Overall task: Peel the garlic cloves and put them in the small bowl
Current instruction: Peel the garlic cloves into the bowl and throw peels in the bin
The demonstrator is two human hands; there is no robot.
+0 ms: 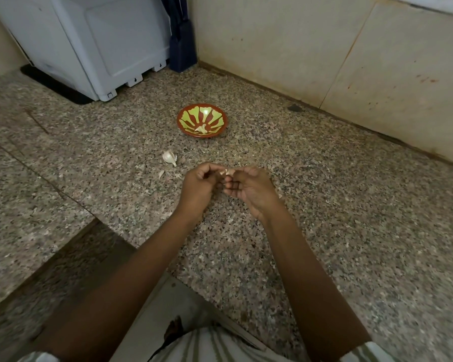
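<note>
Both hands are held close together just above the speckled grey and brown stone worktop (324, 231). The left hand (198, 188) and the right hand (250, 190) both have their fingers (207, 169) curled in. Together they pinch one small pale garlic clove (225, 172) between the fingertips. A bit of thin skin sticks out from it.

The small round red bowl with green leaf shapes (212, 114) sits farther back on the worktop, well apart from the hands. One white peeled clove (201, 129) lies inside it, near the front edge.

Left of the hands, a white chunk of garlic in its skin (169, 158) lies on the worktop. A little scrap of skin (161, 174) lies near it. A big white machine (89, 48) stands at the back left.
</note>
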